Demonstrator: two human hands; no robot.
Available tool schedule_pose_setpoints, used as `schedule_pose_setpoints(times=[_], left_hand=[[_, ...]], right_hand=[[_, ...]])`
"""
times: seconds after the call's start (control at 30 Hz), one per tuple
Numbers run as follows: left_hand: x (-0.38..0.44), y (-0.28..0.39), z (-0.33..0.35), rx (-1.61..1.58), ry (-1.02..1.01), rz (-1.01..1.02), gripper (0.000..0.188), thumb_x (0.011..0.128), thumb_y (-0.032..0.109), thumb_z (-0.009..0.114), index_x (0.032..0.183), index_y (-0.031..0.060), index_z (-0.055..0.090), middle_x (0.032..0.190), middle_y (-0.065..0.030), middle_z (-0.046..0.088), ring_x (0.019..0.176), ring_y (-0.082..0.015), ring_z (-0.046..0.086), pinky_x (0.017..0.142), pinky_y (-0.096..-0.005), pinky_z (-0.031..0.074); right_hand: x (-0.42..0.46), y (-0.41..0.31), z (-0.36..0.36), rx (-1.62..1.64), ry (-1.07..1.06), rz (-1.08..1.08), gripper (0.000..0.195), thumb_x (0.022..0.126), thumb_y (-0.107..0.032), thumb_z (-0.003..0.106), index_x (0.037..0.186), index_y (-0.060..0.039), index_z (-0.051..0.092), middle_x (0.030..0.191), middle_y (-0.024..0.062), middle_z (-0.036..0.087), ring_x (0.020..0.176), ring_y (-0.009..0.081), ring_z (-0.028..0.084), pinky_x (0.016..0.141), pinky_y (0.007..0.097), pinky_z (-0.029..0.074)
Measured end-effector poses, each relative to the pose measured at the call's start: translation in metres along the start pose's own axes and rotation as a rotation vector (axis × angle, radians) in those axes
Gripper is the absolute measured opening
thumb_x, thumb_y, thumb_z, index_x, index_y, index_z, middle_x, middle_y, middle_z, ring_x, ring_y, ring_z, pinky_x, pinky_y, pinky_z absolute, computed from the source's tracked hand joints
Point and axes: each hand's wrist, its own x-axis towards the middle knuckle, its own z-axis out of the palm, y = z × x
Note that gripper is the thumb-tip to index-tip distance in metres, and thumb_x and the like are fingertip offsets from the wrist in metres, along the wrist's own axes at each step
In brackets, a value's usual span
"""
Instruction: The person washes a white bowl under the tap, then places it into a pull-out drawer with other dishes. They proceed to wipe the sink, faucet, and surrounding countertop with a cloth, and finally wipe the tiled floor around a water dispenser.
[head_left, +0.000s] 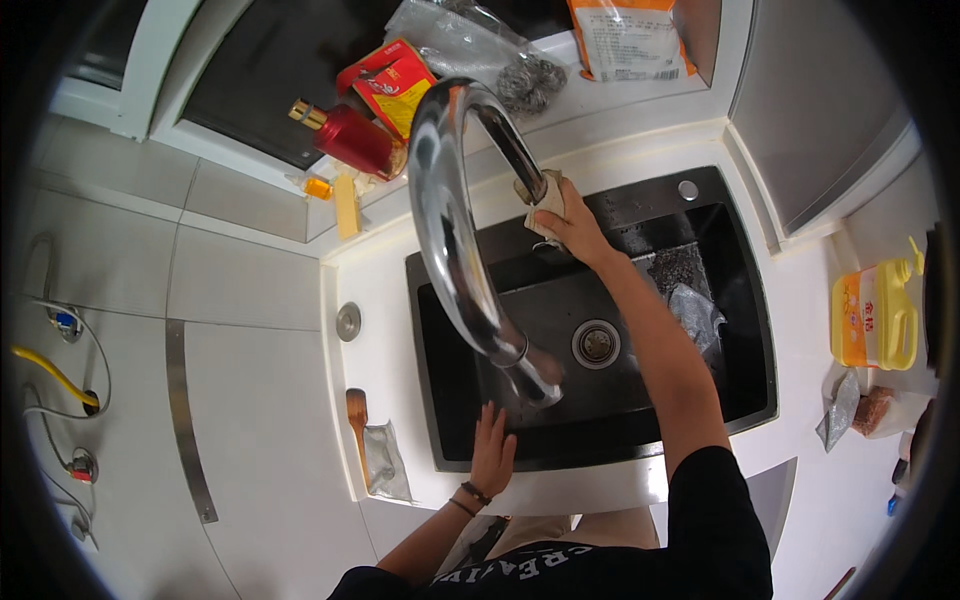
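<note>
My right hand (576, 229) grips a pale cloth (549, 205) wrapped around the lower part of the tall chrome faucet (442, 195). The faucet arches up toward the camera, and its spout end hangs over the black sink (517, 307). Over the sink's front left rim rests my left hand (493, 454), palm down with fingers apart and nothing in it. A round metal drain (596, 344) sits in the basin floor. To the right of it, a grey cloth (694, 313) lies in the basin, partly behind my right forearm.
Behind the sink, the sill holds a red bottle (356, 141), a red and yellow packet (394, 86), a steel wool scourer (531, 82) and an orange-white bag (636, 41). A wooden spatula (357, 420) and a grey cloth (386, 461) lie left. A yellow detergent jug (874, 315) stands right.
</note>
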Motion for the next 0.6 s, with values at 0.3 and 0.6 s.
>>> schedule_pose_setpoints(times=[0.3,0.6], left_hand=[[-0.021,-0.011,0.022,0.205,-0.149,-0.051,0.055,0.091,0.028,0.042,0.137,-0.0004,0.032,0.146,-0.021,0.021,0.137,-0.0344,0.018,0.11,-0.0478,0.013],[-0.004,-0.005,0.031,0.35,-0.042,-0.077,0.052,0.09,0.031,0.039,0.134,0.003,0.038,0.123,-0.0222,0.049,0.12,-0.0369,0.04,0.106,-0.0522,0.016]], right_hand=[[-0.043,-0.003,0.008,0.487,0.232,0.43,0.049,0.094,-0.037,0.049,0.127,-0.0009,0.048,0.116,0.0073,0.056,0.101,0.0138,0.051,0.09,0.027,0.039],[-0.021,0.038,-0.028,-0.074,0.229,0.115,0.043,0.091,-0.023,0.055,0.124,0.0038,0.047,0.108,0.0205,0.059,0.091,0.0202,0.056,0.086,0.0323,0.044]])
